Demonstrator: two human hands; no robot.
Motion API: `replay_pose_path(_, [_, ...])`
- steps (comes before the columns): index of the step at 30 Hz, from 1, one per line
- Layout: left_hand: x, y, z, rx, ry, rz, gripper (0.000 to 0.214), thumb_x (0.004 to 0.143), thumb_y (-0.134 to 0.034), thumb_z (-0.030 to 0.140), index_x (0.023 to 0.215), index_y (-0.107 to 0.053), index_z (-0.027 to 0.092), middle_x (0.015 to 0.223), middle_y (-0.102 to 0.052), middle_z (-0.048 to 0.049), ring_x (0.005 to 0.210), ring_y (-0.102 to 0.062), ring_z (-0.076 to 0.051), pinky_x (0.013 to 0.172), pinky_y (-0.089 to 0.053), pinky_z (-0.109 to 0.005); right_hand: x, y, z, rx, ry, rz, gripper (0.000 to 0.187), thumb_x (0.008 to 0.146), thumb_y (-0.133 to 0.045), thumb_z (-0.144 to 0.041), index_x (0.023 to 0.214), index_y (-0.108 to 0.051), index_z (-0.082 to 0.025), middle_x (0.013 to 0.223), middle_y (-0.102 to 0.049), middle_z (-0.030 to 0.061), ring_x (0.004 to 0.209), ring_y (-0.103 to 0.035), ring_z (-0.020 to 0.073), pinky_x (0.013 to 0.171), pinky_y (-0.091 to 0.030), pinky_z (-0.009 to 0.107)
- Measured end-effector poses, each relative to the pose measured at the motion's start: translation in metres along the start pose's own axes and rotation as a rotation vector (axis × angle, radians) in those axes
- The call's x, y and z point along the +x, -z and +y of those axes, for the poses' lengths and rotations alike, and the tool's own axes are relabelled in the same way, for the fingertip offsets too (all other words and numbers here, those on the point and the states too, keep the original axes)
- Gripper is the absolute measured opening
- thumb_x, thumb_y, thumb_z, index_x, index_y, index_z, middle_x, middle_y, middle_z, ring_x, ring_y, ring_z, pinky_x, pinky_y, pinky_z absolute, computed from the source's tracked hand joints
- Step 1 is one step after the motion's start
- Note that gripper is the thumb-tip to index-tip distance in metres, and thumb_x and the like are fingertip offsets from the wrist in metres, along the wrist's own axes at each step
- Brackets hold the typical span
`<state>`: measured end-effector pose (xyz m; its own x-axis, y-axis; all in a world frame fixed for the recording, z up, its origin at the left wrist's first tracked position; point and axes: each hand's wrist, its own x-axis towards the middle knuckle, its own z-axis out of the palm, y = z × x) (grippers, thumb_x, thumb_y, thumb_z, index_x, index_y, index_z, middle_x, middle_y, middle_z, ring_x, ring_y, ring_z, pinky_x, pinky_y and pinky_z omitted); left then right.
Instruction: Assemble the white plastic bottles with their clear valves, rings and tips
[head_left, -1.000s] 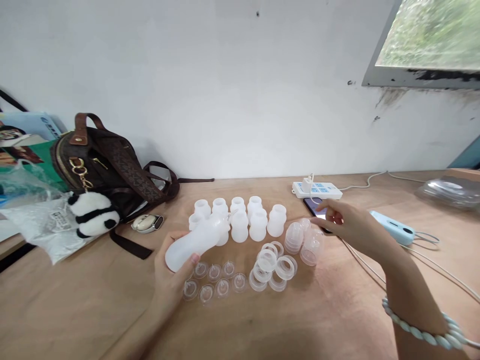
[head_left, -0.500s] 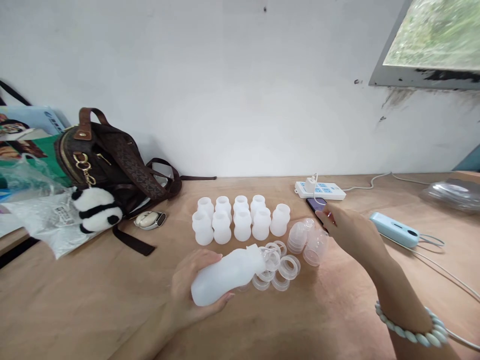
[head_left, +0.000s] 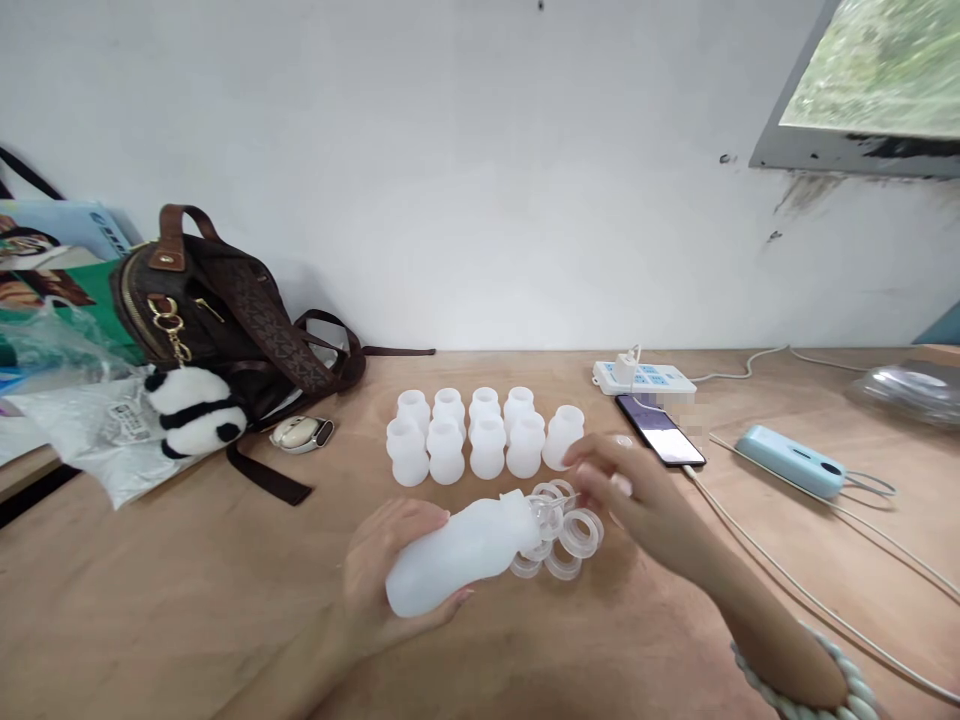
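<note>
My left hand [head_left: 386, 575] grips a translucent white bottle [head_left: 465, 552], held on its side with the neck pointing right. My right hand [head_left: 634, 500] hovers over a pile of clear screw rings [head_left: 566, 535] right of the bottle's neck, fingers curled; what they hold, if anything, is hidden. It covers the stacked clear caps. Behind stand several short white bottles [head_left: 484, 435] in two rows on the wooden table [head_left: 187, 600].
A brown bag [head_left: 217, 320] with a panda toy [head_left: 195, 412] and a small case [head_left: 301, 433] lie at the left. A phone [head_left: 661, 432], power strip [head_left: 643, 378], blue device [head_left: 787, 460] and cables [head_left: 825, 600] lie at the right.
My left hand brought the bottle down and right toward the rings. My right hand left the phone and moved left to the rings, covering the stacked caps.
</note>
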<state>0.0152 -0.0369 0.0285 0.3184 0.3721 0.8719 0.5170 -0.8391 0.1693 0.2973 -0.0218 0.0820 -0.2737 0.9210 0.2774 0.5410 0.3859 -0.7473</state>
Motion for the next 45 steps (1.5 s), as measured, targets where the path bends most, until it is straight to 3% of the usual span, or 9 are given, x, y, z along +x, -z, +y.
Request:
replay_pose_path(4, [0.001, 0.000, 0.000, 0.068, -0.081, -0.040, 0.044, 0.082, -0.073, 0.037, 0.120, -0.055, 0.025, 0.083, -0.073, -0.0044, 0.063, -0.069, -0.020, 0.056, -0.052, -0.030, -0.011, -0.037, -0.006, 0.474, -0.066, -0.287, 0.046, 0.091, -0.055, -0.062, 0.108, -0.060, -0.019, 0.072, -0.065, 0.0011, 0.060, -0.058, 0.0144, 0.055, -0.045, 0.025])
replay_pose_path(11, [-0.001, 0.000, 0.002, -0.098, -0.036, -0.103, 0.045, 0.080, -0.076, 0.029, 0.120, -0.057, 0.023, 0.086, -0.073, -0.0059, 0.065, -0.069, -0.019, 0.058, -0.054, -0.028, -0.014, -0.051, -0.012, 0.544, -0.193, -0.229, 0.035, 0.086, -0.067, -0.050, 0.075, -0.056, -0.019, 0.060, -0.059, -0.0017, 0.052, -0.055, 0.0114, 0.046, -0.041, 0.021])
replay_pose_path(16, [-0.008, 0.003, 0.002, -0.309, 0.418, -0.165, 0.037, 0.080, -0.072, 0.046, 0.108, -0.063, 0.025, 0.080, -0.073, -0.0018, 0.062, -0.069, -0.020, 0.052, -0.052, -0.027, -0.013, -0.040, -0.009, 0.193, 0.251, -0.153, 0.028, 0.090, -0.068, -0.038, 0.111, -0.062, -0.022, 0.097, -0.071, 0.0049, 0.085, -0.067, 0.0198, 0.071, -0.055, 0.030])
replay_pose_path(20, [-0.008, 0.001, 0.000, -0.445, 0.561, -0.154, 0.035, 0.079, -0.072, 0.047, 0.102, -0.063, 0.023, 0.071, -0.069, 0.0005, 0.052, -0.061, -0.016, 0.046, -0.046, -0.023, -0.013, -0.039, -0.003, 0.057, 0.465, -0.095, 0.062, 0.091, -0.070, -0.042, 0.144, -0.039, -0.029, 0.142, -0.056, 0.0105, 0.127, -0.055, 0.0264, 0.103, -0.048, 0.042])
replay_pose_path(22, [-0.007, 0.000, -0.001, -0.386, 0.544, -0.137, 0.036, 0.076, -0.075, 0.044, 0.102, -0.065, 0.022, 0.075, -0.071, -0.0003, 0.057, -0.063, -0.016, 0.049, -0.047, -0.023, -0.014, -0.040, -0.001, 0.056, 0.380, -0.096, 0.076, 0.087, -0.072, -0.050, 0.148, -0.033, -0.027, 0.137, -0.059, 0.0114, 0.119, -0.060, 0.0278, 0.096, -0.052, 0.042])
replay_pose_path(25, [-0.007, 0.001, 0.000, -0.299, 0.509, -0.162, 0.038, 0.073, -0.077, 0.042, 0.104, -0.066, 0.023, 0.081, -0.072, -0.0010, 0.061, -0.065, -0.018, 0.052, -0.049, -0.024, -0.015, -0.041, -0.003, 0.057, 0.221, -0.136, 0.038, 0.097, -0.059, -0.041, 0.131, -0.051, -0.027, 0.108, -0.072, 0.0050, 0.090, -0.067, 0.0222, 0.079, -0.054, 0.036])
replay_pose_path(31, [-0.013, 0.002, -0.002, -0.215, 0.522, -0.147, 0.040, 0.073, -0.075, 0.044, 0.106, -0.067, 0.023, 0.086, -0.074, -0.0038, 0.069, -0.069, -0.022, 0.058, -0.053, -0.027, -0.013, -0.035, -0.008, 0.138, 0.249, -0.137, 0.056, 0.088, -0.070, -0.032, 0.138, -0.045, -0.029, 0.131, -0.062, 0.0058, 0.115, -0.059, 0.0239, 0.098, -0.048, 0.040])
replay_pose_path(35, [-0.014, 0.000, -0.002, -0.230, 0.525, -0.183, 0.042, 0.068, -0.077, 0.045, 0.104, -0.068, 0.024, 0.085, -0.073, -0.0036, 0.067, -0.068, -0.022, 0.058, -0.053, -0.028, -0.014, -0.036, -0.008, 0.138, 0.134, -0.207, 0.037, 0.092, -0.067, -0.037, 0.126, -0.056, -0.027, 0.110, -0.070, 0.0046, 0.097, -0.065, 0.0231, 0.083, -0.052, 0.038])
replay_pose_path(45, [0.000, 0.003, -0.003, -0.718, 0.883, -0.083, 0.047, 0.073, -0.071, 0.061, 0.091, -0.059, 0.020, 0.065, -0.061, 0.0012, 0.050, -0.055, -0.014, 0.043, -0.042, -0.021, -0.014, -0.028, -0.005, 0.222, 0.445, -0.097, 0.045, 0.089, -0.072, -0.033, 0.129, -0.052, -0.033, 0.112, -0.062, 0.0033, 0.099, -0.061, 0.0196, 0.086, -0.051, 0.033])
